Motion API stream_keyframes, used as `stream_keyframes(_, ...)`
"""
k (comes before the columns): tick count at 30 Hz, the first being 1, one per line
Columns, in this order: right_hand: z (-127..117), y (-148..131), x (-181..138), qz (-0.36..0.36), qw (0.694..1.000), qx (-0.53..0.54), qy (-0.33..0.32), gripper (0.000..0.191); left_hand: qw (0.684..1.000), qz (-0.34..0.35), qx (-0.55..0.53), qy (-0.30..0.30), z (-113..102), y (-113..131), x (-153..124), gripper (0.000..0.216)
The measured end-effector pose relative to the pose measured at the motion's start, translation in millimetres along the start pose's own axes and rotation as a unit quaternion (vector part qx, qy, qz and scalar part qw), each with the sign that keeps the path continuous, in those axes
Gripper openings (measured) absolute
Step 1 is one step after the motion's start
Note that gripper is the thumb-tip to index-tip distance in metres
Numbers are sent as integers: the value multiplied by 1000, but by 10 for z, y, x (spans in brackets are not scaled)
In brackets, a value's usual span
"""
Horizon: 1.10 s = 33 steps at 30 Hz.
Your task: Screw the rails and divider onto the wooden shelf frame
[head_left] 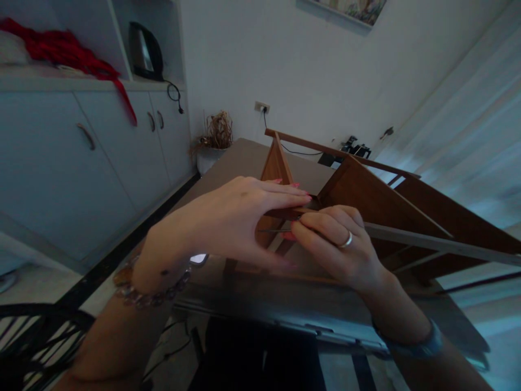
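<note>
A brown wooden shelf frame point(350, 187) lies on its side on the table, with slanted panels and long rails. My left hand point(240, 217) reaches across its near left part. Its fingers are stretched out and the thumb is held apart, the fingertips close to a wooden crosspiece point(285, 213). My right hand point(337, 239) is closed in a pinch beside that crosspiece. From its fingertips a thin metal rod point(274, 231), possibly a hex key, points left into the gap between my left thumb and fingers. The rod's other end is hidden by my right fingers.
Beneath the frame is a grey-brown table point(240, 157). A phone-like object with a lit screen point(198, 259) lies near my left wrist. A black chair point(40, 336) stands at lower left, white cabinets point(109, 141) behind it. A planter point(211, 155) stands past the table's far corner.
</note>
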State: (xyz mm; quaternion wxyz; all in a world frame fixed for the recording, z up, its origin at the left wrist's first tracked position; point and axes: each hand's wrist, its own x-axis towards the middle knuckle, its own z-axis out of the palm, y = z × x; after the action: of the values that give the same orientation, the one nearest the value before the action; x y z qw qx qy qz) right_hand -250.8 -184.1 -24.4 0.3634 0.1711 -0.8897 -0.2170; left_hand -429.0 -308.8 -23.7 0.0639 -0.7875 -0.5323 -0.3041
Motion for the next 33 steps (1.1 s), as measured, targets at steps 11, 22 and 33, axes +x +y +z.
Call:
stream_keyframes(11, 10, -143, 42, 187, 976, 112, 17, 23, 999, 7, -34, -15, -64, 13, 16, 60)
stream_keyframes(22, -167, -48, 155, 199, 956, 206, -67, 43, 999, -17, -48, -5, -18, 0, 35, 45)
stream_keyframes(33, -267, 187, 221, 145, 969, 181, -85, 33, 999, -29, -36, -5, -32, 35, 32, 44)
